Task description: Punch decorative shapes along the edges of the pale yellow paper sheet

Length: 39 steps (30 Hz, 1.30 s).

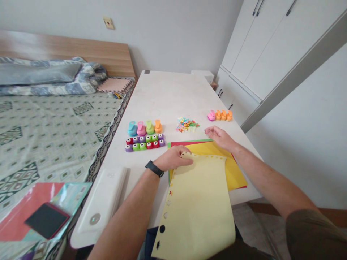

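While the L hand [176,157] pinches the pale-yellow sheet [200,202] by its top-left corner, btm ctr of frame, the R hand [220,138] hovers near frame ctr-right, loosely open, slightly curled. L forearm [132,213] slants up from btm, R forearm [265,175] in from lower R. Behind the sheet, a coloured paper stack [235,173] lies on the white table [168,94]; bed [62,115] at L, white cupboards [252,47] upper R. Packet [73,193], lower L: markings too small to read.
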{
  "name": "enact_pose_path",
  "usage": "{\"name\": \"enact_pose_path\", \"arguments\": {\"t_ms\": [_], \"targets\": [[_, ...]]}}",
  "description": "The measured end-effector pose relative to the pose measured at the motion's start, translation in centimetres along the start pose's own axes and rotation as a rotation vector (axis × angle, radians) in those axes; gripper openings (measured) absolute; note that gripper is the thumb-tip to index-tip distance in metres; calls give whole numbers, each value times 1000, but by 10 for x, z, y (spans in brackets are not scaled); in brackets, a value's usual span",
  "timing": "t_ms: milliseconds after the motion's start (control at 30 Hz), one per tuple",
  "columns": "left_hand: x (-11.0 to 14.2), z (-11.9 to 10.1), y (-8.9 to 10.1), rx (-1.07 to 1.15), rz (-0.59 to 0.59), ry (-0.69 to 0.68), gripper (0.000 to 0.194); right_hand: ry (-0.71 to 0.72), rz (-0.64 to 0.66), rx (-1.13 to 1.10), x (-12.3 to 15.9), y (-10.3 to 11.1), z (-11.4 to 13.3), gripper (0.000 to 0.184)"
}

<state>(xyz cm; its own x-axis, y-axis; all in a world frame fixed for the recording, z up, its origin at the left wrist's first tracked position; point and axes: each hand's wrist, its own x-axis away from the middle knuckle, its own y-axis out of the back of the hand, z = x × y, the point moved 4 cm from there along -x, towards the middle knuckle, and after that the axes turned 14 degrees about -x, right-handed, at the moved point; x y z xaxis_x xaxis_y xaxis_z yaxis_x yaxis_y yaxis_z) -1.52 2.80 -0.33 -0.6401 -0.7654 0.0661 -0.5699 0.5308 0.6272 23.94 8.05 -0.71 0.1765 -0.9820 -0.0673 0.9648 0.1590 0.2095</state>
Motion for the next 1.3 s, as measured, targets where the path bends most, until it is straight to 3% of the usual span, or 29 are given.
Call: {"name": "enact_pose_path", "arguments": {"t_ms": [200, 400, 567, 767, 967, 1067, 1167, 1300], "targets": [[1, 0, 0, 10, -7, -2, 30, -39, -17, -77, -3, -5, 1, 41], [0, 3, -2, 19, -20, 8, 32, -138, 86, -129, -7, -23, -7, 45], [0, 6, -3, 37, -12, 35, 33, -61, -28, -83, -25, -22, -7, 46], [1, 4, -3, 26, -16, 22, 31, -204, -120, 40, -33, -14, -18, 56], [1, 5, -4, 48, -2, 39, 32, -97, -136, -22, -41, -18, -9, 55], [1, 6, -5, 50, 7, 36, 32, -146, -206, 31, -45, -14, -11, 54], [1, 6, -5, 46, 5, 45, 33, -179, -174, 54, -47, -16, -14, 53], [2, 4, -4, 69, 8, 42, 32, -102, -147, -9, -49, -21, -9, 51]]}}
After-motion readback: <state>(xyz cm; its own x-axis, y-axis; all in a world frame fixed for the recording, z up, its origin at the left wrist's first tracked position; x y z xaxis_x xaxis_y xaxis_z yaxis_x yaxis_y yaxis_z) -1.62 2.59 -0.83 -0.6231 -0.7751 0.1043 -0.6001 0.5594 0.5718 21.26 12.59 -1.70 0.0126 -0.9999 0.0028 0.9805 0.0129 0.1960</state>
